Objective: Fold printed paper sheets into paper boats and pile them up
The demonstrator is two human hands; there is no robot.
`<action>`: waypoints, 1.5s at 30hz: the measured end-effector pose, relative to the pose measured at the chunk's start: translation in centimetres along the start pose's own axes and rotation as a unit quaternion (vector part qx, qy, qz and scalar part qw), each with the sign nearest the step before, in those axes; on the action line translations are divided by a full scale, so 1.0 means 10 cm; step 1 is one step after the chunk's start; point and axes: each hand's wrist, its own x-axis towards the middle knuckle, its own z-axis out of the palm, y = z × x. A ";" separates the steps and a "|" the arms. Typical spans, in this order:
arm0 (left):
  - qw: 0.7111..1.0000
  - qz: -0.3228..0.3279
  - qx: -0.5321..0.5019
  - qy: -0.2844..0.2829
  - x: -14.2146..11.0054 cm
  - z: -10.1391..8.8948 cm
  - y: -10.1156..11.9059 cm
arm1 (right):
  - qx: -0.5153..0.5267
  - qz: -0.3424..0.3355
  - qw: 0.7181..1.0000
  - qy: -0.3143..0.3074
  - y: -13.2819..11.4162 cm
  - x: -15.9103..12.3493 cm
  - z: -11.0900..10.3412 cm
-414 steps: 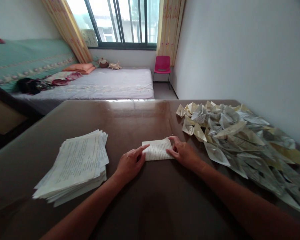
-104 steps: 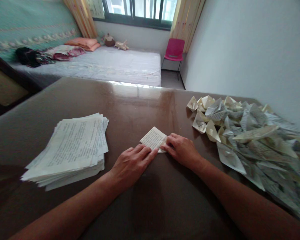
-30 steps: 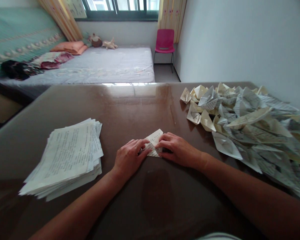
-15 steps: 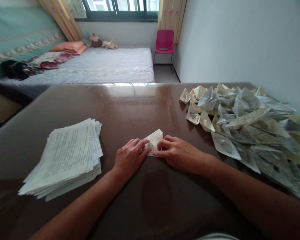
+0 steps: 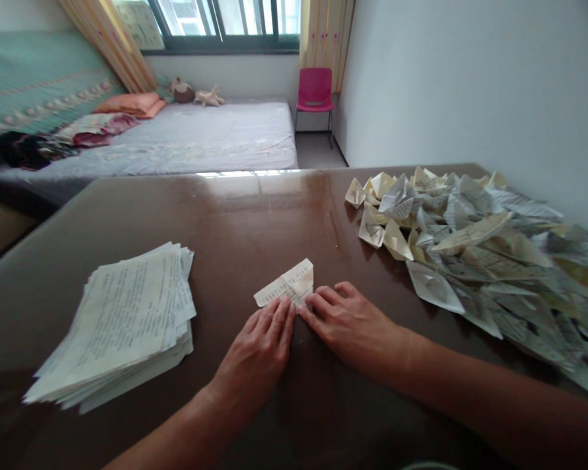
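In the middle of the table, a small printed sheet of paper (image 5: pixel 285 281) is folded into a pointed, roughly triangular shape. My left hand (image 5: pixel 259 339) is at its near edge, with the fingers close together and pressing the paper down; the thumb is mostly hidden. From the right, my right hand (image 5: pixel 343 326) grips the near right corner with bent fingers, and the fingertips of both hands nearly meet there. Part of the near edge is covered by my fingers.
A stack of printed sheets (image 5: pixel 117 320) lies at the left. Folded paper boats (image 5: pixel 470 248) are heaped at the right, by the wall. Beyond the brown glossy table (image 5: pixel 255 222) stand a bed (image 5: pixel 235 130) and a pink chair (image 5: pixel 315 89).
The paper went from a flat rectangle to a smaller diamond, then to this pointed fold. Over the last half second, my left hand slid from its left end to its near edge, uncovering that end.
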 end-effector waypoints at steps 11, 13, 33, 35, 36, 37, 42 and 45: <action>0.998 0.017 -0.023 -0.049 -0.06 0.05 -0.09 | 0.016 -0.004 1.000 0.007 0.01 0.03 -0.05; 0.999 0.009 -0.031 -0.040 -0.06 0.06 -0.12 | 0.057 0.003 0.998 0.008 0.16 0.10 -0.02; 0.991 -0.087 -0.099 0.008 0.05 0.01 -0.29 | 0.171 0.180 0.967 -0.052 0.37 0.24 0.08; 0.987 -0.109 -0.114 0.014 0.05 0.03 -0.26 | 0.183 0.183 0.965 -0.051 0.29 0.22 0.10; 0.986 -0.116 -0.120 0.017 0.05 0.04 -0.25 | 0.189 0.186 0.963 -0.045 0.26 0.22 0.11; 0.985 -0.118 -0.127 0.020 0.05 0.05 -0.24 | 0.196 0.190 0.961 -0.038 0.24 0.21 0.12; 0.983 -0.094 -0.155 0.015 0.06 0.05 -0.21 | 0.231 0.197 0.953 0.004 0.34 0.22 0.14; 0.979 -0.086 -0.182 0.020 0.06 0.05 -0.19 | 0.262 0.175 0.947 0.066 0.43 0.25 0.17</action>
